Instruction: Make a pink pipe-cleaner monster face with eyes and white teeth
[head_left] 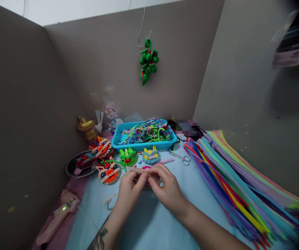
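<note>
Both of my hands meet above the blue table mat (165, 218). The fingers of my left hand (131, 182) are pinched on a pale pipe cleaner (138, 170), seen as a short, light strip. My right hand (167, 182) closes on it from the other side, fingertips almost touching the left ones. Beneath the fingers lies a rounded piece with a pink part (146, 167), mostly covered by my hands. Just beyond them sit a green dragon-like head (128, 157) and a light blue head with yellow eyes (151, 156), both made of fuzzy stems.
Behind is a blue tray (144, 146) of pipe cleaner scraps. Scissors (183, 158) lie right of centre, near long pipe cleaner bundles (232, 187). On the left are orange fuzzy heads (109, 174), a metal bowl (70, 170) and a glue gun (57, 222). Partitions surround the table.
</note>
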Available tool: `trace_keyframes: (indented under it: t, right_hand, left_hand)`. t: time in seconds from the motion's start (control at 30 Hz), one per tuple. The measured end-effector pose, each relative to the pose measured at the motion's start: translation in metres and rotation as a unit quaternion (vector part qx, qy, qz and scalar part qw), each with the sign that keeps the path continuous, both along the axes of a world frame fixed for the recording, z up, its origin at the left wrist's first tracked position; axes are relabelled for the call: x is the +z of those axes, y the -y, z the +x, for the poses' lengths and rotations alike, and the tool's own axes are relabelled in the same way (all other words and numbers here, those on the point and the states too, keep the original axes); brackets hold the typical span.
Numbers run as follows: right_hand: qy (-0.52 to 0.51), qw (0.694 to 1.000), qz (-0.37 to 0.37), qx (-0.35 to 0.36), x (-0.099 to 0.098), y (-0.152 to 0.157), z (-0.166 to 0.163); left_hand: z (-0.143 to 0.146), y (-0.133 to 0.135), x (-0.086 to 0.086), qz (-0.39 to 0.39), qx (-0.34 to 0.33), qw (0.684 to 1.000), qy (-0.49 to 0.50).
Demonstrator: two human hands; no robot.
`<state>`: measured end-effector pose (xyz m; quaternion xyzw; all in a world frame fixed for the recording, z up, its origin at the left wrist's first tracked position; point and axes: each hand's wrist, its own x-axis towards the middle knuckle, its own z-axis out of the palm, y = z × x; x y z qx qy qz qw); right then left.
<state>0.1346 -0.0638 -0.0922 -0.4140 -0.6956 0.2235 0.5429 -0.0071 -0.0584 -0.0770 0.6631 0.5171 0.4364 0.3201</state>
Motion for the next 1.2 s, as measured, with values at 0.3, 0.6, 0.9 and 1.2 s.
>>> trace_keyframes:
  t: [0.3, 0.6, 0.9, 1.2]
  right_hand:
    - [-0.008, 0.999, -0.010, 0.032, -0.005, -0.001, 0.000]
    - [-0.009, 0.999, -0.011, 0.040, -0.010, -0.003, 0.005]
    - [-0.028, 0.999, -0.007, 0.031, -0.003, -0.001, 0.006]
    - [-0.028, 0.999, -0.015, -0.017, -0.002, -0.001, 0.003]
  left_hand:
    - [-0.004, 0.001, -0.005, 0.106, -0.018, 0.993, -0.052]
    - [-0.003, 0.000, -0.006, 0.109, -0.039, 0.993, -0.034]
    - [-0.002, 0.001, -0.006, 0.065, -0.026, 0.997, 0.014]
    - [-0.002, 0.002, -0.001, 0.064, -0.014, 0.997, -0.033]
